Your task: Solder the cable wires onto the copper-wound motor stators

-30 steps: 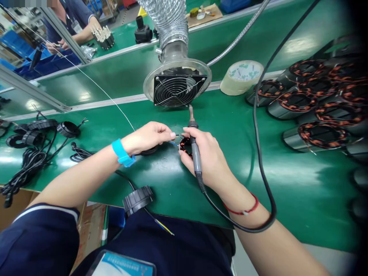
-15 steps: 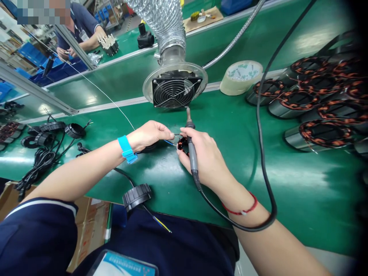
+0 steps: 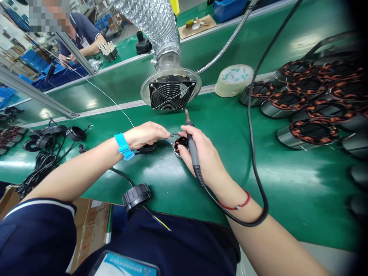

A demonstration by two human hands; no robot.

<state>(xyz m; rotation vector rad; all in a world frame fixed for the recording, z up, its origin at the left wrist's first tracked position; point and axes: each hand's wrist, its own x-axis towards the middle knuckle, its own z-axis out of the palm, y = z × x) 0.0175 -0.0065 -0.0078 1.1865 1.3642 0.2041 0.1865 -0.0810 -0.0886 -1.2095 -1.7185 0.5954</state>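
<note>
My left hand (image 3: 148,134), with a blue band on the wrist, is closed in a pinch on a thin wire (image 3: 174,135) at the stator's edge. A blue lead (image 3: 169,141) passes beneath its fingertips. My right hand (image 3: 209,161) is wrapped around a soldering iron (image 3: 194,154), its tip pointing away from me, toward the fan. The thumb and fingers of that hand also steady a small wound stator (image 3: 177,149) with copper coils, partly hidden by them. Under my left hand lies a black round cap (image 3: 148,148), mostly covered.
A fume fan (image 3: 172,96) on a foil duct faces me. Wound stators (image 3: 307,134) crowd the right, near a tape roll (image 3: 234,80). Caps with cables (image 3: 43,165) lie left; another black cap (image 3: 136,196) sits at the front edge. A co-worker (image 3: 83,34) sits across.
My right thumb has shifted onto the stator's inner side, and more of its metal rim shows. Both hands sit slightly further left in view; the iron stays in my right hand.
</note>
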